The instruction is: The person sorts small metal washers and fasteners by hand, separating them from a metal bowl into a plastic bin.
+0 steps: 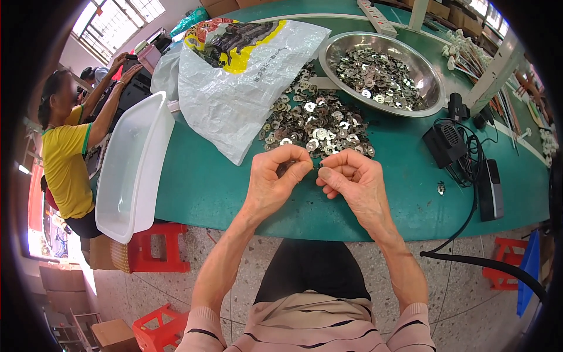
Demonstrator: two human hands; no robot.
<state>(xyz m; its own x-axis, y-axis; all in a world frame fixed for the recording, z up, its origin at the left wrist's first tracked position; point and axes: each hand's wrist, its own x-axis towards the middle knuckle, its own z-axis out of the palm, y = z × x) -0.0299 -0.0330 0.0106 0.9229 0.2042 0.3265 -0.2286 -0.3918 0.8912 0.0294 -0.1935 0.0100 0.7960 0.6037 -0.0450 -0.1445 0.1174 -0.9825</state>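
Close together over the near part of the green table, my left hand (280, 176) and my right hand (353, 180) are both closed in a pinch. Between the fingertips is something small and dark, mostly hidden by the fingers. Just beyond them lies a heap of small shiny metal pieces (328, 126), flat and roughly round with cut-outs. More such metal pieces (381, 76) fill a wide steel bowl (435, 97) behind the heap. One loose metal piece (441, 188) rests apart, right of my right hand.
A white woven sack (234, 111) and a white plastic tub (132, 170) lie left. Black power adapters (446, 144) with cables and a grey-black box (490, 190) are at right. A co-worker in a yellow shirt (67, 167) works at far left. Red stools (158, 249) stand below.
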